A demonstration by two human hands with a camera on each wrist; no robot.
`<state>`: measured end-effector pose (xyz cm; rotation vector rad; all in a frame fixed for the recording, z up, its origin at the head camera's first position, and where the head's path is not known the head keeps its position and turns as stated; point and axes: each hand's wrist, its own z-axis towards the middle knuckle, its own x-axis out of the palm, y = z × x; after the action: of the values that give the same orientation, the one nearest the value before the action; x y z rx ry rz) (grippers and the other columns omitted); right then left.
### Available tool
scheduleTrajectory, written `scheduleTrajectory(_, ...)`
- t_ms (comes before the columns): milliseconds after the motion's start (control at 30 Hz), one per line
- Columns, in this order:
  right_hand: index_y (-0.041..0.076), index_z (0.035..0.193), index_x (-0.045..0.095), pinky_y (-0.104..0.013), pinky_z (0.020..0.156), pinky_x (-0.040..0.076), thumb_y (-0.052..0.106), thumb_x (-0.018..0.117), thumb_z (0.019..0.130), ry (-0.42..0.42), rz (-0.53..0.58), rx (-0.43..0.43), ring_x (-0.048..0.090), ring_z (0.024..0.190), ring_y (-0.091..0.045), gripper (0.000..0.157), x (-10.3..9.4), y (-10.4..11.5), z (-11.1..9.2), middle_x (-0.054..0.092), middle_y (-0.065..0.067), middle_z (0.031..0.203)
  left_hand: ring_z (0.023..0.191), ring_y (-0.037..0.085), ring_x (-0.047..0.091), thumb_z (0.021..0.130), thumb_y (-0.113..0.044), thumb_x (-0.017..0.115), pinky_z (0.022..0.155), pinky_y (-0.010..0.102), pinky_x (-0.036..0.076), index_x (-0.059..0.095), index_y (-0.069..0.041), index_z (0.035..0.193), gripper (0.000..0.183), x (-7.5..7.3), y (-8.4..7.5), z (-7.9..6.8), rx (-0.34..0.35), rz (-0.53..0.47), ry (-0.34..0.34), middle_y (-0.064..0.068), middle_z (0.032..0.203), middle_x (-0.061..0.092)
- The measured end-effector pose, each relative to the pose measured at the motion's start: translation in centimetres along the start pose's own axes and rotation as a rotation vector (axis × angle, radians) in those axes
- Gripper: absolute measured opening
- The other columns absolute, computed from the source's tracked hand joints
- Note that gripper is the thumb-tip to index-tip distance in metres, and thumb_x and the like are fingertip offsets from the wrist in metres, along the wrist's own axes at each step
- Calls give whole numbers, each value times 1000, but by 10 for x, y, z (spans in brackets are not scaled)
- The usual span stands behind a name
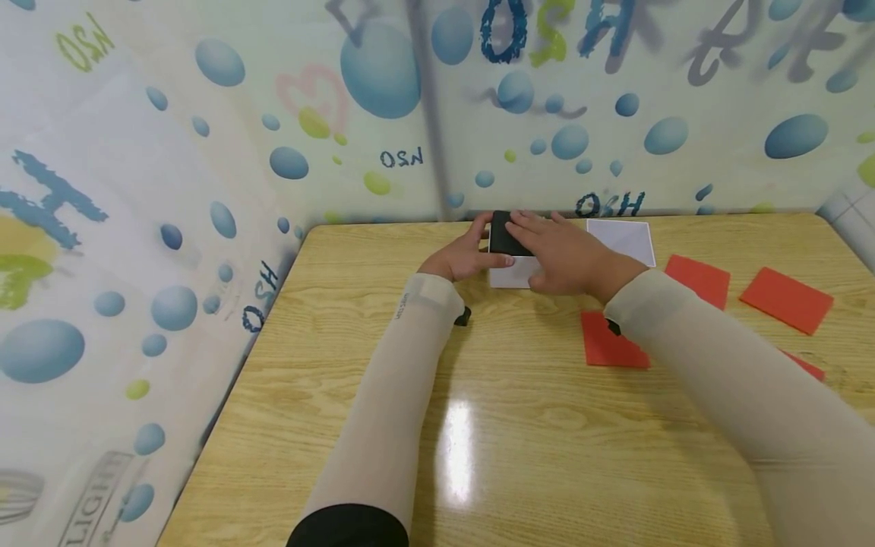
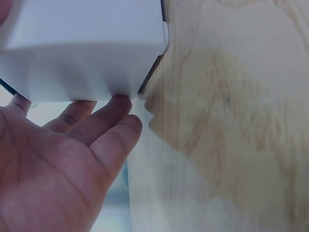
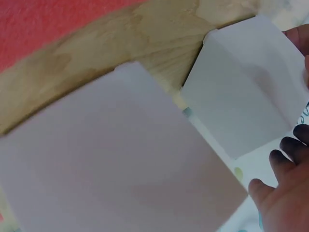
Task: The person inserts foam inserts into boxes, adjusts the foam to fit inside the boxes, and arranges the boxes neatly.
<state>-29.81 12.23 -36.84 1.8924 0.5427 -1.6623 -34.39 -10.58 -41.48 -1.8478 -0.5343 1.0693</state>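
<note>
Near the far edge of the table stands a white box [image 1: 511,273] with a black top [image 1: 504,237]. My left hand [image 1: 459,254] holds it at its left end, thumb along the front and fingers at the side. In the left wrist view, fingertips touch the box's white side [image 2: 77,72]. My right hand [image 1: 570,254] lies across the black top with fairly straight fingers, covering the box's right part. Just right of it is a second white box [image 1: 622,241], large in the right wrist view, where the left fingers [image 3: 299,38] show beside the first box.
Several flat red rectangles [image 1: 788,299] lie to the right on the wooden table [image 1: 328,365], some partly hidden by the right forearm. A patterned white backdrop [image 1: 383,175] with blue spots rises directly behind the far edge and along the left side.
</note>
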Motion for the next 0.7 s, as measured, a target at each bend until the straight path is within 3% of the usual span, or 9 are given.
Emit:
scheduleTrajectory(433,0,164,31,-67,126,16,27,73,92,62,-45,2,23,161,-37,88,8,3,2,26,-18,173,157,35,35,93,-43,78,128,49,28,6,-34,169,105,1,-3,0,-42,35,-3,11,175,18)
scheduleTrajectory(700,3,168,20,-67,127,13,29,73,93,50,-51,-3,17,163,-34,95,12,7,6,16,-15,176,155,36,37,94,-38,78,126,49,30,9,-33,168,101,0,-1,0,-7,25,-4,13,173,22)
